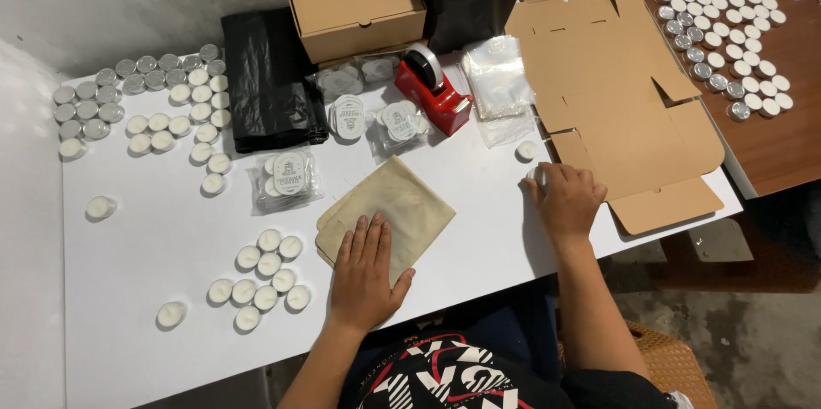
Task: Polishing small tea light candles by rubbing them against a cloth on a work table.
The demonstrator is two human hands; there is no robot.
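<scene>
Single head-worn view, looking steeply down from above at white counter (171, 238); close range, wearer's torso at bottom edge.

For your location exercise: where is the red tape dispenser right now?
In the head view, the tape dispenser stands at the table's far middle, in front of the closed box, between round label packs and clear bags.

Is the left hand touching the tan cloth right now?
Touching. The head view shows the left hand lying flat, palm down, on the tan cloth, with its fingers spread over the cloth's near edge and no gap visible.
</scene>
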